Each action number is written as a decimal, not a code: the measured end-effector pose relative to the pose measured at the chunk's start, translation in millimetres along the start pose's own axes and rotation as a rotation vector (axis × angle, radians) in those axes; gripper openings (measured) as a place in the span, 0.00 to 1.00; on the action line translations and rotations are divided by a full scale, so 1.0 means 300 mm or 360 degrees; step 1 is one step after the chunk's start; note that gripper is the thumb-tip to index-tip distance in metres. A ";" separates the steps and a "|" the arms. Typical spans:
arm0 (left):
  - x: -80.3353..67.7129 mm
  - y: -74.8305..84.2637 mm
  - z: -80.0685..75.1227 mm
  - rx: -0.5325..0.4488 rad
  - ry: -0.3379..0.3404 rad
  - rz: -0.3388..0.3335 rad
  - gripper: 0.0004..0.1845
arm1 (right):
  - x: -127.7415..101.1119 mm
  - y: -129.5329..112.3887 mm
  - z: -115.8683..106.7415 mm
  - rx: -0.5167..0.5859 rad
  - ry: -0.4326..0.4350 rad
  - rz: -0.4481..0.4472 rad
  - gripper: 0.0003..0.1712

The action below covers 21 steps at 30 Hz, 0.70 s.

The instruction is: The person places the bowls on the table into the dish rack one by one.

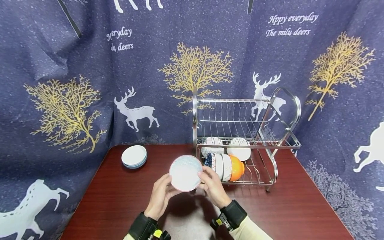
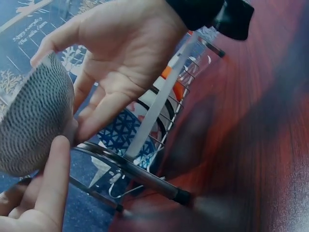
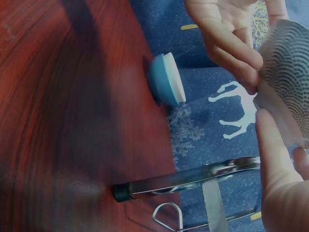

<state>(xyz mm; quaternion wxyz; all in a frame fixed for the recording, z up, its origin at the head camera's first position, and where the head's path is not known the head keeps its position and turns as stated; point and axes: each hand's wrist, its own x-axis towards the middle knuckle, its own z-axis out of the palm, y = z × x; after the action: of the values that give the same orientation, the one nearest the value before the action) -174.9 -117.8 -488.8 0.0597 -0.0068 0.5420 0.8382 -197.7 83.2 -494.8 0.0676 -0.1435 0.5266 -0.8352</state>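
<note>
Both hands hold up a bowl [image 1: 186, 173] between them, its light inside turned toward the head camera and its rim pinkish. In the left wrist view the bowl's outside [image 2: 36, 116] shows dark wave-like scales. My left hand [image 1: 161, 194] grips its left side, thumb at the rim and fingers underneath. On the opposite side my right hand [image 1: 213, 187] grips it likewise, thumb over the rim. The bowl is raised above the table, just left of the dish rack [image 1: 237, 146]. In the right wrist view the scaled outside [image 3: 289, 77] shows between the hands.
Two stacked bowls [image 1: 134, 156], white inside and blue outside, stand at the table's back left. On the rack's lower tier, several bowls lean in a row, an orange bowl [image 1: 237, 168] rightmost. Two white bowls [image 1: 239, 149] sit behind them. A patterned curtain [image 1: 144, 66] hangs behind the table.
</note>
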 end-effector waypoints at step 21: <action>0.120 -0.107 0.096 0.0632 0.0209 0.0287 0.16 | -0.024 -0.042 -0.046 0.0144 0.0161 -0.0064 0.10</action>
<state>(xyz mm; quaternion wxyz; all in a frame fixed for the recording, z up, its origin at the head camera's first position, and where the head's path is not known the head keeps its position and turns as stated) -205.6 -75.2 -508.7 -0.0507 -0.0012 0.6976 0.7147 -194.8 102.6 -490.4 0.0304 -0.1084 0.4881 -0.8655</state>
